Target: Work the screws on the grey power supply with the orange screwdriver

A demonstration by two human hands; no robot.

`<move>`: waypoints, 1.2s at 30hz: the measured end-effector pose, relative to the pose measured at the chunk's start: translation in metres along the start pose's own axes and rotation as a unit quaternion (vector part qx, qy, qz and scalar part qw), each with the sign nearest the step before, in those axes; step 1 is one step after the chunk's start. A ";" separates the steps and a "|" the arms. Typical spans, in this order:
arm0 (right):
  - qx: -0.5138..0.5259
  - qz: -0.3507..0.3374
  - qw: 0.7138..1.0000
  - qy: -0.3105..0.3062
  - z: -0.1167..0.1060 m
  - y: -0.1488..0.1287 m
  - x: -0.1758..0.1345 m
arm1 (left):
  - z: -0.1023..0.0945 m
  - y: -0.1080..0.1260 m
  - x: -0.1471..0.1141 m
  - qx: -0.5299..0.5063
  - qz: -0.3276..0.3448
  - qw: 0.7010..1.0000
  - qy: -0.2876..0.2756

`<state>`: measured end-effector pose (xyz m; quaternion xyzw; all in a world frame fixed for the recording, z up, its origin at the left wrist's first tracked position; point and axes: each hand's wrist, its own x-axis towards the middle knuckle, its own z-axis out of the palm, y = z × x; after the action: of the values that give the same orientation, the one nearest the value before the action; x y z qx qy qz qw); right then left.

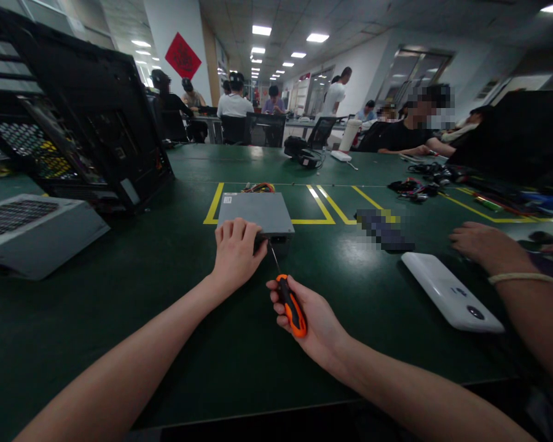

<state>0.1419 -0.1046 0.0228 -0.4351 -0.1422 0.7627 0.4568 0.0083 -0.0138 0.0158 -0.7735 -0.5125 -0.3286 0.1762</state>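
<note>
Screwdriver with orange-and-black handle and thin metal shaft (291, 307) is clamped in the right hand (314, 312), its shaft pointing to the grey rectangular metal box (258, 205) just ahead of this grip, which the left hand (236, 250) clasps between fingers and thumb, probably so it stays steady.

Rectangular ceiling lights (317, 38) glow at top centre, while the lower frame is dim. Soft glare marks the green tabletop (325, 258) right of centre (shapes stretch near the side edges), and blocky pixelation masks patches at centre right and upper right.
</note>
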 end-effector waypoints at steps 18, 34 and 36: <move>0.004 -0.027 1.000 -0.008 0.002 0.002 -0.001 | -0.001 0.000 0.000 -0.002 0.000 1.000 0.002; -0.016 0.002 0.999 -0.047 0.001 0.001 -0.006 | -0.003 -0.002 -0.001 -0.028 0.002 1.000 -0.006; -0.021 0.002 0.998 -0.052 0.002 0.000 -0.007 | -0.007 -0.003 -0.004 -0.051 0.019 0.999 0.001</move>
<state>0.1416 -0.1104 0.0276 -0.4046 -0.1812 0.7821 0.4379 0.0018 -0.0194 0.0174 -0.7909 -0.4802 -0.3515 0.1427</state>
